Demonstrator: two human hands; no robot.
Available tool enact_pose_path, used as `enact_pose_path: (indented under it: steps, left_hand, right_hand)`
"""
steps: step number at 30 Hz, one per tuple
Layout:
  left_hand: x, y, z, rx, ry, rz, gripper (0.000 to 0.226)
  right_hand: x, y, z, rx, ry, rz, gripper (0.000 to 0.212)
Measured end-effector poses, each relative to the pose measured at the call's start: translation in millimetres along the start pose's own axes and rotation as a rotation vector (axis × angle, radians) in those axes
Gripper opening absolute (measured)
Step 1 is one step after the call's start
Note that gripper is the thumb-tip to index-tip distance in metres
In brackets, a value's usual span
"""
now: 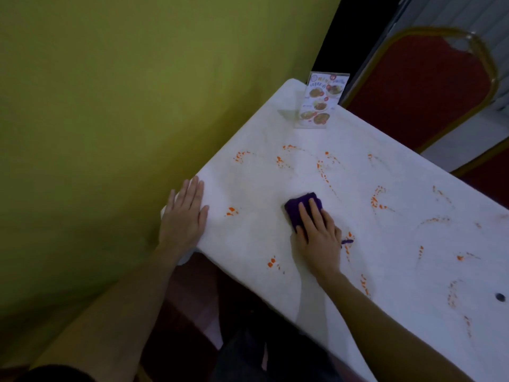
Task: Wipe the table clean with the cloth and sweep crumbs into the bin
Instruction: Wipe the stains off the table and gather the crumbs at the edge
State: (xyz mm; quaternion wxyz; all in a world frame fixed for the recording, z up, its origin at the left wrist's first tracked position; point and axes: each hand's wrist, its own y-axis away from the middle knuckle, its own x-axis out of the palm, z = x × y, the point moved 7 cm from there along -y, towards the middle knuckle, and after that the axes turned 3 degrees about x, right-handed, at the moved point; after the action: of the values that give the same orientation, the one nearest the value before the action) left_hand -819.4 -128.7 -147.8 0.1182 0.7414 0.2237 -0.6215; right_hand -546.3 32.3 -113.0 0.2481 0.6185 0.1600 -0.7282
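The green wall (pixel 110 106) fills the left of the view, and against it stands the white table (pixel 399 285), its long axis running from the near right toward the far corner, where a menu stand (pixel 319 102) is propped upright; a red chair (pixel 429 86) sits behind the far edge; across the tabletop lie curved orange smears (pixel 323 166), scattered on every side of the hands, with a small dark spot (pixel 500 297) near the right edge. The left hand (pixel 184 213) lies flat, fingers straight and together, pressing on the table's wall-side edge, apparently as a brace; the right hand (pixel 316 232) rests palm down with fingers extended over the purple cloth (pixel 300 208), pressing it to the surface rather than gripping it; the cloth sits bunched under and just ahead of those fingers, near the middle of the near end. The smears nearest the cloth lie ahead and to its right, so the right hand is plainly the one placed to push on that way; another stain sits between the two hands; no bin shows, and no crumbs can be made out.
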Motion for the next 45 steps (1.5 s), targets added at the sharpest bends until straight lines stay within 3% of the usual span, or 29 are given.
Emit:
enact_pose_path:
  steps: [3, 8, 11, 16, 21, 27, 32, 35, 38, 42, 45]
  left_hand:
    - [1.0, 0.0, 2.3, -0.001, -0.007, -0.006, 0.059]
    - [0.6, 1.0, 0.7, -0.005, -0.018, 0.0, 0.059]
    - [1.1, 2.0, 1.6, -0.011, -0.02, 0.005, 0.059]
    - [1.0, 0.3, 2.7, -0.006, -0.011, -0.014, 0.059]
    - [2.6, 2.3, 2.3, 0.006, -0.011, -0.024, 0.059]
    - [2.8, 3.7, 3.8, 0.02, 0.001, -0.026, 0.059]
    - [3.7, 2.6, 3.6, 0.009, 0.016, -0.013, 0.059]
    - [4.1, 2.7, 3.6, 0.007, 0.02, -0.013, 0.059]
    - [3.1, 1.2, 3.7, 0.005, 0.02, -0.01, 0.059]
    - [2.7, 1.6, 2.7, 0.015, 0.019, -0.012, 0.059]
    - [3.2, 2.9, 2.5, 0.022, 0.011, -0.001, 0.059]
  right_hand:
    - [5.0, -33.3, 31.7, 0.035, -0.074, -0.021, 0.051]
    - [20.6, -19.7, 115.9, -0.282, -0.039, 0.034, 0.05]
    - [25.6, 22.8, 106.6, -0.378, -0.028, 0.05, 0.049]
    - [8.9, 22.4, 32.1, -0.235, -0.015, -0.015, 0.049]
    - [6.8, -30.4, 51.5, -0.057, -0.078, -0.014, 0.05]
    - [23.3, -18.1, 126.2, -0.314, -0.059, 0.083, 0.049]
    - [21.2, 46.0, 89.9, -0.464, -0.04, 0.068, 0.047]
    - [12.5, 56.2, 47.7, -0.43, -0.008, 0.025, 0.047]
    - [5.3, 22.5, 27.1, -0.234, -0.026, 0.017, 0.048]
    - [8.2, -30.5, 65.0, -0.092, -0.064, 0.026, 0.049]
    - [21.5, -33.2, 120.9, -0.233, -0.044, 0.082, 0.05]
